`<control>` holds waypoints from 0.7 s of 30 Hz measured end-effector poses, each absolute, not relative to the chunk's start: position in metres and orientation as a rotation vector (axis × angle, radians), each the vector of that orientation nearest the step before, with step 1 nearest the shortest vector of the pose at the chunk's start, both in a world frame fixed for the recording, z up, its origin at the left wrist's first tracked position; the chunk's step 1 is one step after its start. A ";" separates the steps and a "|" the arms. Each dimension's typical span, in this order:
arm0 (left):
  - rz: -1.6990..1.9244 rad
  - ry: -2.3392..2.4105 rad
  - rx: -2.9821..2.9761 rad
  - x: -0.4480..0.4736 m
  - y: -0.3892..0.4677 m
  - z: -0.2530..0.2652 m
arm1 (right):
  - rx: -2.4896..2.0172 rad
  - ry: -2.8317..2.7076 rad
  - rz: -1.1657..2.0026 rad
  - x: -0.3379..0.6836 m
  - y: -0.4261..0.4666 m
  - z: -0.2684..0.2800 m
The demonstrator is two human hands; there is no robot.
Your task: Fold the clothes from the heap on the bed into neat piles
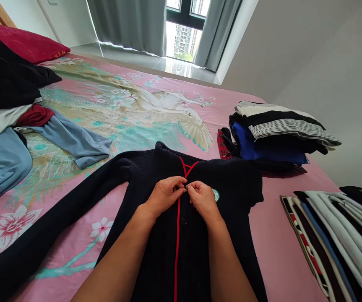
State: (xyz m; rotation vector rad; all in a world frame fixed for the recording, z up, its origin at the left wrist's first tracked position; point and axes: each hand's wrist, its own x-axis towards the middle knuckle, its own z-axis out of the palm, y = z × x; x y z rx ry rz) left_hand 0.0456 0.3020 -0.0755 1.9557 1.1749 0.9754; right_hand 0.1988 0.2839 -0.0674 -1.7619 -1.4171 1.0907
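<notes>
A dark navy cardigan [162,247] with red trim down its front lies spread on the bed, with a round green-and-white badge [215,195] on the chest. Its sleeve on the left stretches out toward the lower left corner. Just below the V of the neckline, my left hand [168,191] pinches the front edge between thumb and fingers. Right beside it, my right hand [201,197] is closed in a pinch on the same placket. Whatever small part sits between the fingertips is hidden. Further down the front, small buttons or holes show faintly.
A pink bedsheet [130,222] with bird and flower prints covers the bed. Folded clothes [284,126] are stacked at the right, and a row of folded garments [334,235] stands nearer. Loose clothes [4,155] and a red pillow [26,42] lie at the left.
</notes>
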 end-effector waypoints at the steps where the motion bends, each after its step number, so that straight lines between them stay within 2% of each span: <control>1: 0.978 1.178 1.943 0.046 0.302 -0.075 | -1.735 -1.409 1.071 0.199 0.283 -0.068; 9: 0.898 1.129 2.126 0.043 0.301 -0.070 | -1.496 -1.166 0.722 0.193 0.276 -0.065; 15: 0.855 1.087 2.117 0.038 0.301 -0.071 | -1.479 -1.395 0.312 0.199 0.290 -0.043; 18: 0.877 1.082 2.084 0.036 0.300 -0.071 | -1.439 -1.668 0.285 0.201 0.325 -0.029; 21: 0.890 1.086 2.059 0.035 0.299 -0.071 | -1.668 -1.966 0.459 0.195 0.367 -0.023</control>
